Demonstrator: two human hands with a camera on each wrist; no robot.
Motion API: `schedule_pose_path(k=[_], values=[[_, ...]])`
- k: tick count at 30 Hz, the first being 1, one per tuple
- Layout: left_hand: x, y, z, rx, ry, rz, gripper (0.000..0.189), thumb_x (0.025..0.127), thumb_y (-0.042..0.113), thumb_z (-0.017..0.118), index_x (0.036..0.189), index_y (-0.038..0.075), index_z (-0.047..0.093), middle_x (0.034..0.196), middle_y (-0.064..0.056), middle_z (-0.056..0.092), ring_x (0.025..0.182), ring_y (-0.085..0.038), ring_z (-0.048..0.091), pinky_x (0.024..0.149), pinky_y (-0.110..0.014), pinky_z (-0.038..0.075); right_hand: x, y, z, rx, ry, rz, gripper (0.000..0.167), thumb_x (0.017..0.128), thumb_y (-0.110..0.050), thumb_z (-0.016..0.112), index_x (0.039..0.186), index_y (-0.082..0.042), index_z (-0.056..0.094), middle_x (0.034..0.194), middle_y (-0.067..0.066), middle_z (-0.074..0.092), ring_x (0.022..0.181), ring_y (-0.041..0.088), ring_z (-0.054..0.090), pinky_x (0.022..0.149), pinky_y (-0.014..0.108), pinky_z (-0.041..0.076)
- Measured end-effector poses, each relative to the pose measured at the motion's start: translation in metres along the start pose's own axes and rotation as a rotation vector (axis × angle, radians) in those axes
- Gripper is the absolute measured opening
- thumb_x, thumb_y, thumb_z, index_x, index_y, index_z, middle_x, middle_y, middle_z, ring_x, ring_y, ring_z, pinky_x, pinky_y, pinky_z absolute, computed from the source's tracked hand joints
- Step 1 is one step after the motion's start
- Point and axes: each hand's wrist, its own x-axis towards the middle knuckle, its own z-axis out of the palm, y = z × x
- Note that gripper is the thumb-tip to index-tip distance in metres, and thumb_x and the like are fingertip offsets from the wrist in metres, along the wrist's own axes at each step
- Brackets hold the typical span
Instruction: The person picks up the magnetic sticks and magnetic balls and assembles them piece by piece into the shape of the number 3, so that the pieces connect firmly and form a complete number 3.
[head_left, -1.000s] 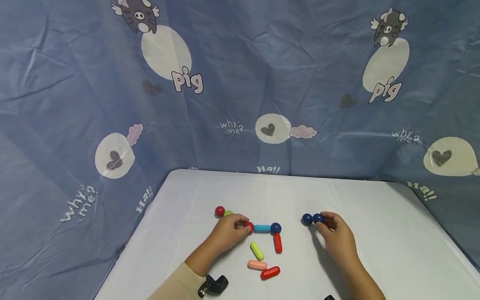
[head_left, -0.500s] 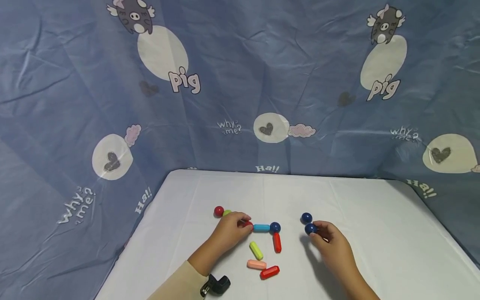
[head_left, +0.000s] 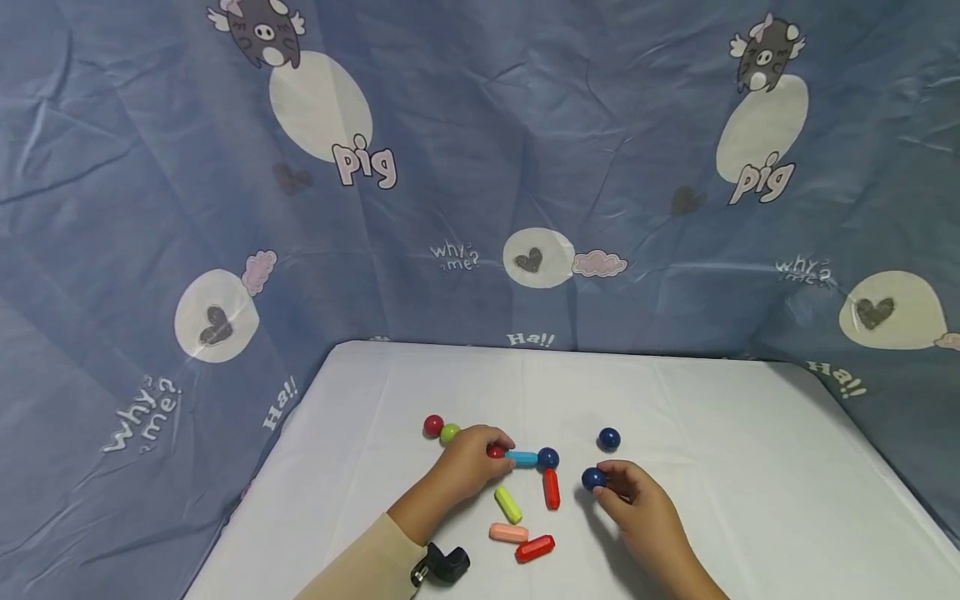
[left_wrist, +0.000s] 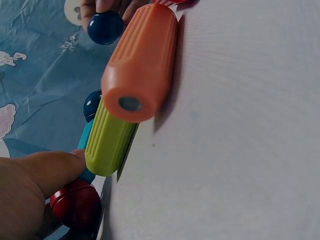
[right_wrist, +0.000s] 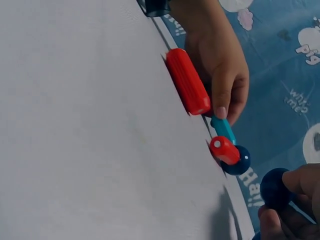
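My left hand [head_left: 474, 461] pinches a light-blue magnetic stick [head_left: 521, 459] near its left end, where a red ball [left_wrist: 77, 205] adjoins it. At the stick's other end is a dark blue ball [head_left: 548, 457], and a red stick [head_left: 551, 489] extends from that ball towards me. My right hand [head_left: 641, 504] holds another dark blue ball [head_left: 593, 478] between thumb and fingers, a short way right of the red stick. Behind it, a third dark blue ball [head_left: 609, 439] rests on the white table. The left palm and some fingers are hidden in the left wrist view.
A red ball [head_left: 433, 426] and a green ball [head_left: 450, 433] sit beyond my left hand. Nearer me lie a yellow-green stick [head_left: 507, 504], an orange-pink stick [head_left: 508, 533] and a second red stick [head_left: 535, 548]. Blue printed cloth [head_left: 450, 308] hangs behind the table.
My right hand has carried its dark blue ball left and nearer me, away from the other blue ball. The left hand's fingers have shifted right, from the red ball onto the light-blue stick.
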Motion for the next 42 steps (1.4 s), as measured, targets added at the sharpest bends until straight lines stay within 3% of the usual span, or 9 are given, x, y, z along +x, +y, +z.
schedule_pose_path(k=[11,19,27,30,34,39,42], values=[[0.002,-0.001,0.002,0.029,0.010,0.015,0.009,0.090,0.024,0.084,0.097,0.022,0.079,0.101,0.005,0.071,0.093,-0.010,0.062,0.081,-0.026,0.058,-0.004,-0.001,0.012,-0.019,-0.062,0.053,0.027,0.093,-0.013,0.077,0.118,-0.014,0.071,0.105,-0.004,0.076,0.102,0.013,0.069,0.094,0.040,0.057],[0.006,0.002,0.002,0.060,-0.013,0.014,0.010,0.090,0.026,0.083,0.098,0.022,0.078,0.097,0.007,0.069,0.089,-0.010,0.060,0.077,-0.026,0.055,-0.004,0.002,0.018,-0.064,-0.101,0.061,0.028,0.090,-0.015,0.080,0.116,-0.015,0.071,0.104,-0.005,0.075,0.097,0.011,0.068,0.086,0.036,0.058],[0.017,0.022,0.003,0.113,-0.101,0.022,0.025,0.090,0.031,0.083,0.111,0.020,0.078,0.103,0.007,0.072,0.095,-0.012,0.064,0.091,-0.037,0.057,-0.005,0.005,0.017,-0.050,-0.112,0.062,0.029,0.089,-0.018,0.082,0.116,-0.016,0.071,0.108,-0.005,0.074,0.099,0.012,0.068,0.085,0.038,0.058],[0.019,0.026,0.006,0.133,-0.131,0.016,0.021,0.091,0.033,0.082,0.109,0.022,0.079,0.100,0.010,0.073,0.098,-0.011,0.065,0.096,-0.039,0.056,-0.005,0.005,0.017,-0.051,-0.115,0.061,0.029,0.089,-0.018,0.082,0.116,-0.017,0.071,0.108,-0.005,0.074,0.098,0.012,0.067,0.085,0.036,0.057],[0.019,0.027,0.008,0.153,-0.132,0.006,0.010,0.092,0.031,0.082,0.099,0.024,0.079,0.092,0.013,0.072,0.093,-0.008,0.065,0.094,-0.038,0.056,-0.006,0.004,0.017,-0.058,-0.123,0.060,0.028,0.090,-0.018,0.082,0.116,-0.018,0.072,0.107,-0.006,0.074,0.098,0.012,0.067,0.085,0.035,0.056],[0.019,0.026,0.009,0.168,-0.111,0.047,0.005,0.093,0.030,0.080,0.096,0.026,0.079,0.090,0.016,0.071,0.090,-0.005,0.063,0.092,-0.036,0.056,-0.006,0.002,0.017,-0.056,-0.125,0.050,0.029,0.089,-0.018,0.081,0.116,-0.016,0.071,0.110,-0.005,0.075,0.102,0.013,0.069,0.088,0.040,0.059],[0.020,0.026,0.010,0.172,-0.116,0.053,0.006,0.094,0.031,0.080,0.096,0.025,0.079,0.091,0.014,0.072,0.090,-0.006,0.063,0.093,-0.036,0.056,-0.007,0.002,0.018,-0.051,-0.128,0.052,0.027,0.089,-0.017,0.081,0.115,-0.018,0.072,0.109,-0.006,0.074,0.101,0.012,0.068,0.087,0.036,0.057]])
